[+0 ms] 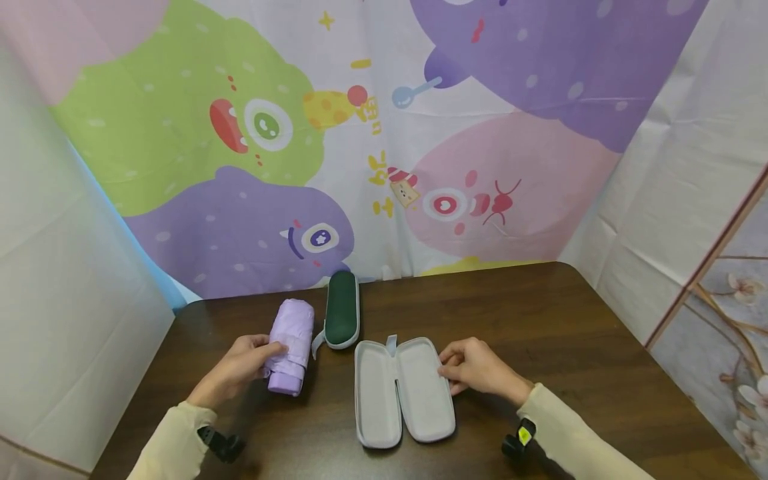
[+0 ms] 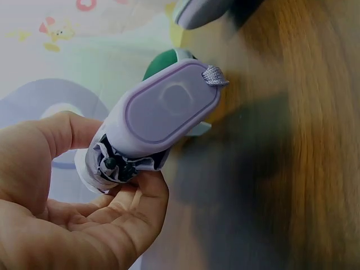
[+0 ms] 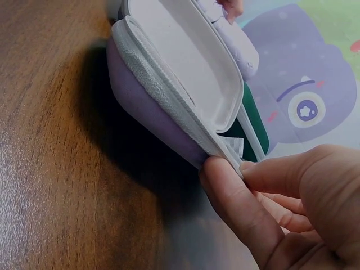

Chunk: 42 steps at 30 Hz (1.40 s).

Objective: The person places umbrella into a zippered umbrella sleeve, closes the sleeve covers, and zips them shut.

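Observation:
In my left hand [image 1: 243,363] I grip a folded lilac umbrella [image 1: 292,343], thumb on one side and fingers round the other. Its flat handle end [image 2: 171,104] with a grey cord loop faces the left wrist camera. To the right, a zip case [image 1: 378,400] lies unfolded on the table, pale grey lining upward and a lilac outer shell [image 3: 146,112] seen from the right wrist. The thumb and fingers of my right hand [image 1: 477,367] pinch the rim of its right half. Behind, between umbrella and unfolded case, a closed dark green case [image 1: 342,310] lies on the table.
A dark brown wooden table [image 1: 510,307] carries everything. Along its back edge hangs a curtain [image 1: 384,133] printed with cartoon monsters. Pale fabric walls [image 1: 78,267] stand at both sides. A small camera is strapped to each wrist.

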Each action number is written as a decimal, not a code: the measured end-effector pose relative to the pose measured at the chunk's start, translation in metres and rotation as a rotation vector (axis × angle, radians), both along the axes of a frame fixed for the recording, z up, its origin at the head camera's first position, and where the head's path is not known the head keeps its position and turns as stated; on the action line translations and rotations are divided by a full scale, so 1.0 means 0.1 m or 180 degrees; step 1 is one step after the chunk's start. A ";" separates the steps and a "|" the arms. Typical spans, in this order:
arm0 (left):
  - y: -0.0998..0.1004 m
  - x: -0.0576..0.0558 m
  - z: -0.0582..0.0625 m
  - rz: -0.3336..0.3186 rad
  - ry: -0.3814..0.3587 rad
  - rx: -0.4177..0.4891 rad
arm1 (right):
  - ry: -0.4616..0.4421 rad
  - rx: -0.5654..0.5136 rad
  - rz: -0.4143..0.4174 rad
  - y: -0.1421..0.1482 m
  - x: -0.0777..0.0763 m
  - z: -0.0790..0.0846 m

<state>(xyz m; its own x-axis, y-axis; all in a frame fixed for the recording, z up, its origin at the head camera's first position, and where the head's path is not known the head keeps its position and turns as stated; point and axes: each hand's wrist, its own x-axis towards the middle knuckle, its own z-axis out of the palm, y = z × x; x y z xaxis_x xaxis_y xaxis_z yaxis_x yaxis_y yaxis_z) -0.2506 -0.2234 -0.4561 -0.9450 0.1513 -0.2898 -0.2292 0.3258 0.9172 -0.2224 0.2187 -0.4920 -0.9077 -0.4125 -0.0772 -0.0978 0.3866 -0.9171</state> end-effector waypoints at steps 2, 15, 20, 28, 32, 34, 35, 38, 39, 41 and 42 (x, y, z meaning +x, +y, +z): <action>0.03 0.01 0.01 -0.0017 -0.0008 0.0055 | 0.0007 0.0004 0.0002 0.00 0.00 0.01; 0.20 0.10 0.09 -0.0116 0.0004 0.0066 | 0.0047 0.0011 0.0019 -0.02 0.01 0.01; 0.25 0.12 0.13 -0.0202 -0.0033 0.0166 | 0.0033 0.0011 0.0007 -0.03 0.02 0.03; 0.34 0.15 0.21 -0.0283 0.0008 0.0154 | 0.0020 0.0003 -0.0003 -0.04 0.03 0.05; 0.41 0.17 0.21 -0.0271 0.0078 0.0091 | 0.0019 0.0048 0.0005 -0.05 0.02 0.05; 0.46 0.18 0.20 -0.0251 0.0145 0.0026 | 0.0032 0.0070 0.0003 -0.05 0.02 0.05; 0.49 0.19 0.20 -0.0211 0.0150 0.0012 | 0.0042 0.0065 0.0010 -0.05 0.02 0.05; 0.57 0.22 0.19 -0.0168 0.0178 -0.0046 | 0.0053 0.0067 0.0014 -0.05 0.02 0.06; 0.61 0.23 0.19 -0.0151 0.0181 -0.0065 | 0.0068 0.0075 0.0015 -0.05 0.01 0.07; 0.67 0.26 0.20 -0.0118 0.0166 -0.0083 | 0.0092 0.0084 0.0017 -0.06 0.01 0.07; 0.70 0.27 0.20 -0.0124 0.0183 -0.0099 | 0.0098 0.0099 0.0007 -0.06 0.01 0.08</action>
